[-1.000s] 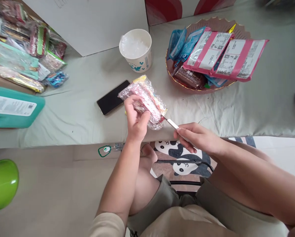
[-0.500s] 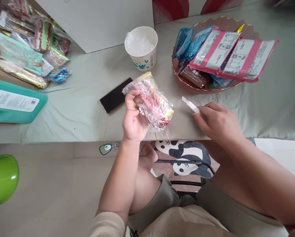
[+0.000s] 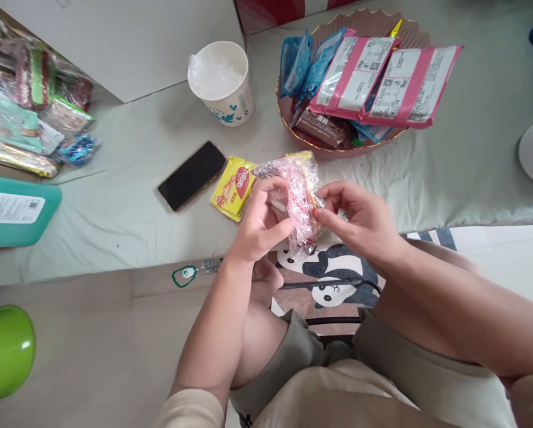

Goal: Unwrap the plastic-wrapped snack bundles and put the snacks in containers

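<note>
My left hand (image 3: 261, 223) is closed around a snack bundle in crinkled clear plastic (image 3: 300, 190), held at the bench's front edge. Pink and yellow show through the wrap. Thumb and fingers of my right hand (image 3: 359, 217) pinch the bundle's right side. A yellow Nabati wafer packet (image 3: 233, 189) lies just left of the bundle, on the cloth. Beside that packet rests a black phone (image 3: 192, 175). The white cutter is not clearly visible; whether it lies under my right hand I cannot tell.
Behind the bundle stands a paper cup (image 3: 228, 101) with clear plastic inside. A scalloped, gold-rimmed bowl (image 3: 415, 38) holds pink-striped and blue packets. Wrapped snacks (image 3: 34, 113) and a teal container (image 3: 21, 229) are at left. A green bin (image 3: 8, 351) stands on the floor.
My right hand has moved left from the white cutter to the bundle, and the cutter no longer shows in it. The yellow packet now lies in sight on the cloth. The view has shifted.
</note>
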{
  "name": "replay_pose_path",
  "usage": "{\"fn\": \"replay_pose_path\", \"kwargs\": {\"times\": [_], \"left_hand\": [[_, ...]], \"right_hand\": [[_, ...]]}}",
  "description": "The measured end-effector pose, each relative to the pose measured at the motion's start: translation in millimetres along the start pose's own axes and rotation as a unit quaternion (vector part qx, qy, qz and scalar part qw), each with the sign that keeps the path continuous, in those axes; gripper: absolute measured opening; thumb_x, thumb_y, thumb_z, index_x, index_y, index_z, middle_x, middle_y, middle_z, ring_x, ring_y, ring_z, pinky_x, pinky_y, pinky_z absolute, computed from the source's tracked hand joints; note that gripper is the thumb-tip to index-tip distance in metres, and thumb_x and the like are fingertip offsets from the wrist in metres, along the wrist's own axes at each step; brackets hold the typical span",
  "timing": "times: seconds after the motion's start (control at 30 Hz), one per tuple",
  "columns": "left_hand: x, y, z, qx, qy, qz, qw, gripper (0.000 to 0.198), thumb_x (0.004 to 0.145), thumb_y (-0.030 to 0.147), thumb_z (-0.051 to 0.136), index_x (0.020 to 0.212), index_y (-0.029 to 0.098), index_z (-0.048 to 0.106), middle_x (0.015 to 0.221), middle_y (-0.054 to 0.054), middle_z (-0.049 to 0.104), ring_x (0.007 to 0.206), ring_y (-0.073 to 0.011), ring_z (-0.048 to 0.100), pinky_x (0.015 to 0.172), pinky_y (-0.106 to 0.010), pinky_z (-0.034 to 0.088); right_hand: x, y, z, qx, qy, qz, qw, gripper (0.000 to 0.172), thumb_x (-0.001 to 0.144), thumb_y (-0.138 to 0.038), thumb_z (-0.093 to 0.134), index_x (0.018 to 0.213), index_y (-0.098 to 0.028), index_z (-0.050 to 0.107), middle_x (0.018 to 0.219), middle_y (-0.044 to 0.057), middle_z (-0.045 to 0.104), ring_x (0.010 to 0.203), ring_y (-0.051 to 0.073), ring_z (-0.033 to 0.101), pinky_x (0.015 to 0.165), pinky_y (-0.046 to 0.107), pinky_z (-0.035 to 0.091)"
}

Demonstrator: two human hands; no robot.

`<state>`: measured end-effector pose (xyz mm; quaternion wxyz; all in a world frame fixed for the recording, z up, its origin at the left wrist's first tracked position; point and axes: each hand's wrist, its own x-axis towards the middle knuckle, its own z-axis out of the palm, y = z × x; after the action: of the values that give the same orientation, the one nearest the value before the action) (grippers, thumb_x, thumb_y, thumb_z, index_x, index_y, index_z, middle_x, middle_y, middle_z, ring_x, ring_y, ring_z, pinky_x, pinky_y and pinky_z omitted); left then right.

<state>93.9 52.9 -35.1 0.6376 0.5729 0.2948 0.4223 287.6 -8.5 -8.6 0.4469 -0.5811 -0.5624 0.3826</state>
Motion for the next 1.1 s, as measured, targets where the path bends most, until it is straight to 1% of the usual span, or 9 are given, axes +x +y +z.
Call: {"fn": "replay_pose_path", "kwargs": {"times": [0.1,0.3,0.43,0.63,0.77,0.83,0.9,1.0,1.1], "left_hand": [[2,-1,0.7,-0.043,-0.013,-0.022,0.999,0.051,0.080,0.043,0.084,0.124,0.033,0.061,0.103,-0.001,0.063,0.081,-0.0142,0.061,0.070,-0.026,0.054],[5,2,2.1,-0.077,0.092,-0.056,0.991,0.047,0.080,0.052,0.080,0.120,0.035,0.063,0.108,-0.002,0.065,0.085,-0.0180,0.066,0.069,-0.029,0.057],[7,4,1.4,-0.089,0.146,-0.035,0.985,0.049,0.082,0.047,0.080,0.124,0.038,0.057,0.116,0.000,0.068,0.096,-0.0199,0.070,0.084,-0.035,0.061],[7,2,-13.6,-0.010,0.134,0.022,0.991,0.066,0.079,0.043,0.086,0.134,0.039,0.049,0.115,0.000,0.069,0.097,-0.0188,0.069,0.094,-0.037,0.058],[3,-3,-22.1,0.033,0.108,0.055,0.992,0.070,0.081,0.049,0.085,0.138,0.040,0.046,0.131,-0.003,0.065,0.111,-0.0230,0.069,0.101,-0.041,0.055],[0,-5,-23.0,0.036,0.058,0.039,0.997,0.078,0.080,0.050,0.086,0.144,0.041,0.043,0.131,-0.004,0.066,0.108,-0.0241,0.071,0.096,-0.042,0.057],[-3,-3,-21.5,0.029,-0.022,-0.006,0.999,0.087,0.080,0.047,0.087,0.150,0.043,0.036,0.119,-0.004,0.071,0.091,-0.0224,0.074,0.084,-0.040,0.061],[-6,4,-17.1,0.031,-0.123,-0.068,0.990,0.093,0.079,0.040,0.086,0.155,0.042,0.032,0.103,-0.003,0.074,0.077,-0.0219,0.074,0.073,-0.039,0.063],[-7,13,-14.0,0.034,-0.154,-0.090,0.983,0.090,0.076,0.034,0.087,0.152,0.039,0.038,0.101,-0.003,0.075,0.077,-0.0223,0.076,0.070,-0.037,0.064]], "right_hand": [[0,3,0,-0.004,0.026,-0.024,0.999,0.003,0.090,-0.023,0.068,0.087,-0.022,0.066,0.069,-0.003,0.062,0.063,0.011,0.054,0.062,0.028,0.044],[-3,6,-9,-0.033,0.076,-0.169,0.982,0.008,0.091,-0.019,0.065,0.086,-0.025,0.063,0.090,0.004,0.071,0.084,0.019,0.066,0.077,0.036,0.053],[-3,5,-12,-0.018,0.003,-0.282,0.959,0.012,0.087,-0.014,0.060,0.089,-0.026,0.059,0.110,0.006,0.076,0.106,0.025,0.071,0.094,0.046,0.056],[-1,7,-15,-0.104,-0.091,-0.379,0.915,0.014,0.080,-0.012,0.056,0.088,-0.024,0.056,0.084,0.002,0.075,0.081,0.021,0.064,0.076,0.041,0.052],[2,9,-18,-0.069,-0.094,-0.350,0.929,0.010,0.090,-0.016,0.052,0.090,-0.024,0.058,0.074,0.001,0.067,0.070,0.018,0.061,0.070,0.038,0.052],[4,8,-17,-0.081,-0.028,-0.328,0.941,0.004,0.094,-0.023,0.057,0.096,-0.024,0.060,0.082,0.004,0.067,0.077,0.020,0.063,0.070,0.038,0.053],[5,6,-16,-0.109,0.038,-0.293,0.949,0.015,0.091,-0.032,0.068,0.103,-0.025,0.062,0.093,0.008,0.068,0.087,0.023,0.064,0.072,0.039,0.054],[5,1,-14,-0.128,0.040,-0.167,0.977,0.011,0.091,-0.035,0.070,0.095,-0.026,0.064,0.079,0.004,0.065,0.072,0.019,0.058,0.064,0.035,0.050],[5,1,-14,-0.049,0.067,-0.018,0.996,0.017,0.095,-0.037,0.065,0.083,-0.026,0.061,0.058,-0.003,0.049,0.050,0.012,0.042,0.050,0.030,0.037]]}}
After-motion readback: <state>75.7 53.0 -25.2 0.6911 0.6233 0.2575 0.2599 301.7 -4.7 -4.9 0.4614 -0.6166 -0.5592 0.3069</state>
